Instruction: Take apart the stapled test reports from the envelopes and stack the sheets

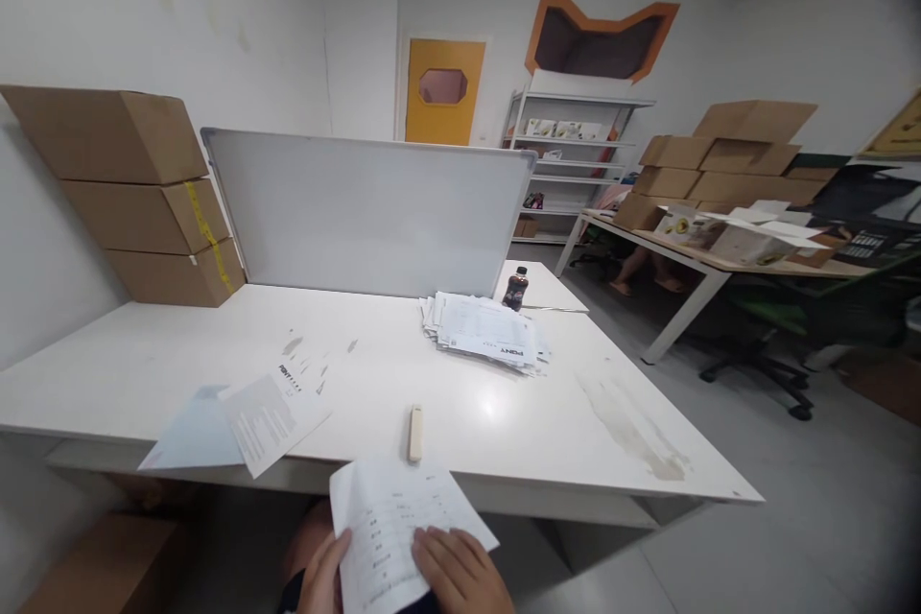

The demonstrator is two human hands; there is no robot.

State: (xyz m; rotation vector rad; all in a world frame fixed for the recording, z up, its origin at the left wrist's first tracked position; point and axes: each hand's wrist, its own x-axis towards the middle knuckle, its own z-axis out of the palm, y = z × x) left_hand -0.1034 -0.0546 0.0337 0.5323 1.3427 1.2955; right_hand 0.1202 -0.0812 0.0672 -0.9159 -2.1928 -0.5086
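Printed paper (395,518) is in front of me at the near table edge, its top resting by the edge and its lower part over my lap. My left hand (323,576) grips the paper's left side, thumb on top and fingers hidden. The right hand (460,571) lies flat across the paper's lower right, fingers stretched out. Just beyond the paper a small cream-coloured stick-like object (415,434) rests on the table; I cannot make out its kind. To the left, a printed sheet (270,417) overlaps a pale blue sheet (198,432), both jutting past the edge.
A paper pile (485,326) sits at the back of the white table (576,441), beside a dark drink bottle (516,288). A whiteboard (374,211) stands along the far side. Stacked cartons (158,211) fill the back left; another person's legs (633,271) show under the right-hand desk.
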